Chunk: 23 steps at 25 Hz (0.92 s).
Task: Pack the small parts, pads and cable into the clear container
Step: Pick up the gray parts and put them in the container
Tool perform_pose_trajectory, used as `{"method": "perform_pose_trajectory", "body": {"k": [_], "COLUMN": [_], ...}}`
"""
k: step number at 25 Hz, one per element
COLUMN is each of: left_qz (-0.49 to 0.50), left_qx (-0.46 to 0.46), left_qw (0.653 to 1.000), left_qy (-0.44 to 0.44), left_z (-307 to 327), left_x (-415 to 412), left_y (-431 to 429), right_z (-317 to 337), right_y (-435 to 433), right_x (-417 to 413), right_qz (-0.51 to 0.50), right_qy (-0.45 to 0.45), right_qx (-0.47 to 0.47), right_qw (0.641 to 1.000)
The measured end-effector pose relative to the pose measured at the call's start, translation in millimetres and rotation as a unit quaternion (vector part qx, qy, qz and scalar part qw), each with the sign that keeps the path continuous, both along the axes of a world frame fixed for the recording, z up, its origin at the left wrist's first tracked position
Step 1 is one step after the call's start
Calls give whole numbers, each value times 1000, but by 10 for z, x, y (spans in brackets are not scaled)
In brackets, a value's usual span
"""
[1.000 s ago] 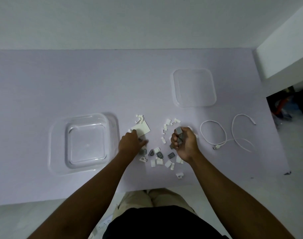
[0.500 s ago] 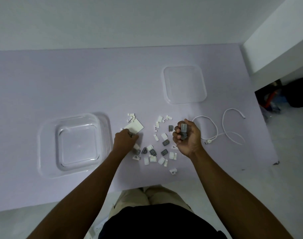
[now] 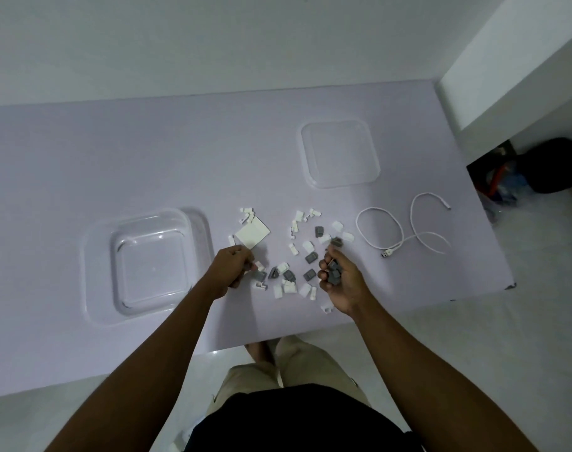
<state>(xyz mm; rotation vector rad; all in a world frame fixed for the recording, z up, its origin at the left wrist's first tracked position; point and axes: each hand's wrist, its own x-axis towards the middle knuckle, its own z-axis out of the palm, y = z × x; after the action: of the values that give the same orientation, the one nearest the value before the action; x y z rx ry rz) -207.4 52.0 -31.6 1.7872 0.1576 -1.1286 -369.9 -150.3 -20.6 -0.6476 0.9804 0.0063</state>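
Note:
Several small white and grey parts [image 3: 291,256] lie scattered on the lavender table [image 3: 147,151]. A white square pad [image 3: 252,235] rests at their upper left. My left hand [image 3: 231,267] is curled just below the pad, fingertips pinching a small part. My right hand [image 3: 337,279] cups several grey parts [image 3: 333,272] in its palm. The clear container [image 3: 147,262] stands empty left of my left hand. A white cable [image 3: 405,230] lies looped to the right.
The clear lid [image 3: 340,151] lies flat behind the parts. The table's front edge runs just below my hands. A white wall stands at the right, with dark bags [image 3: 538,168] on the floor beyond the table's right end.
My right hand has dropped lower and closer to the table's front edge, still holding the grey parts. My left hand stays by the pad, now with fingertips on a small part.

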Motion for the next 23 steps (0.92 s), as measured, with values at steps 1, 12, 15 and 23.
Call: {"method": "perform_pose_trajectory", "body": {"k": [1, 12, 15, 23], "left_qz": [-18, -251, -267, -298], "left_qx": [12, 269, 289, 323], "left_qw": [1000, 887, 864, 832], "left_qy": [2, -278, -314, -340], "left_z": [-22, -184, -209, -233], "left_x": [-27, -282, -353, -375], "left_y": [53, 168, 67, -195], "right_z": [-14, -189, -335, -439], "right_y": [40, 218, 244, 27], "right_x": [-57, -313, -246, -215], "right_qz": [-1, 87, 186, 367], "right_qy": [8, 169, 127, 92], "right_qx": [-8, -278, -500, -609], "right_qw": [1000, 942, 837, 697]}}
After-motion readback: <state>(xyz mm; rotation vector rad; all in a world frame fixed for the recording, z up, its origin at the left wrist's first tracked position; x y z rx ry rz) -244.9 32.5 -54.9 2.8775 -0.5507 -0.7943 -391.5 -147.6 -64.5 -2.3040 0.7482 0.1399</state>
